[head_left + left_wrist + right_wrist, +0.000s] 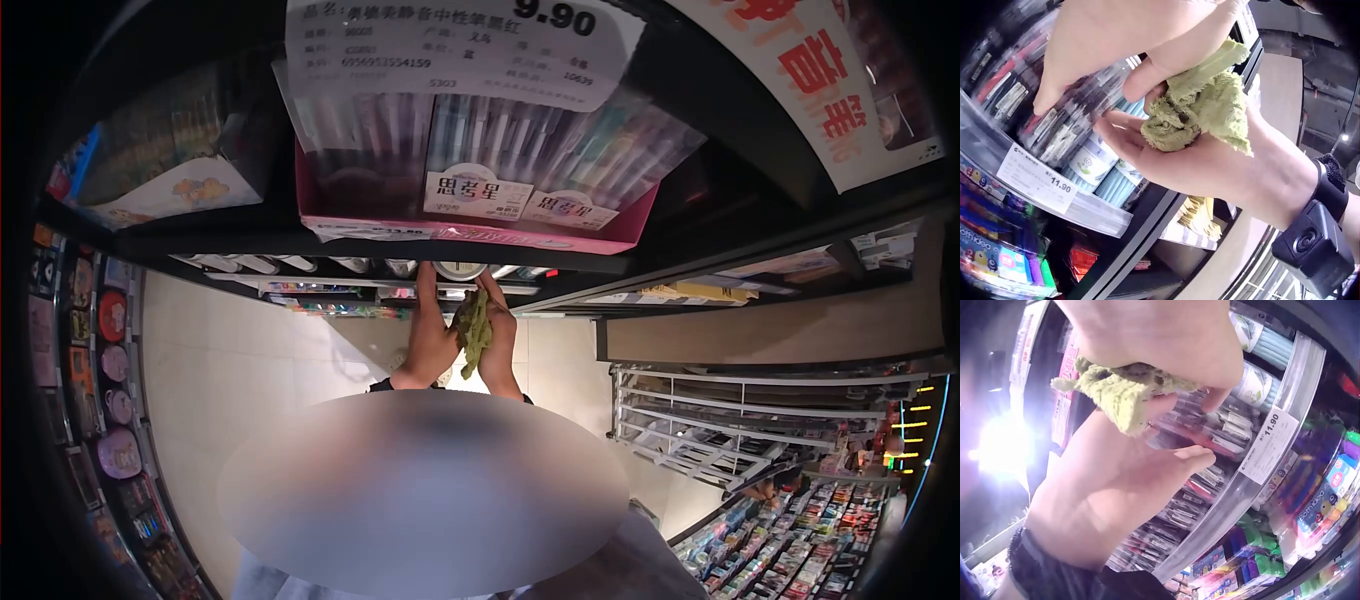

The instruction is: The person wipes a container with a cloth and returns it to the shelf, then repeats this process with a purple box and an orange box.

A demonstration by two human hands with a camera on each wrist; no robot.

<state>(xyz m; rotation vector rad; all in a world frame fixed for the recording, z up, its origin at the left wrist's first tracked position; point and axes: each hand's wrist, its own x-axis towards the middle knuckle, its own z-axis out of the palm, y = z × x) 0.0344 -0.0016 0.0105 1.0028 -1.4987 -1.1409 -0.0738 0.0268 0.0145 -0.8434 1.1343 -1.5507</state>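
Both my hands reach into a shelf, one on each side of a round clear tub of pens (460, 269). My left hand (430, 345) holds one side, its thumb and a finger spanning the pens in the right wrist view. My right hand (499, 335) grips a crumpled fluffy green cloth (474, 330) against its palm, and its fingertips reach the tub's other side. In the left wrist view the cloth (1210, 106) hangs over the palm. The pens (1088, 94) between the fingers look blurred there.
Packs of teal pens with white wraps (1092, 161) stand beside the tub, behind a clear shelf lip with a price tag (1036, 178). Above the hands juts a shelf with a pink box (480, 232). A white wire rack (710, 410) stands at the right.
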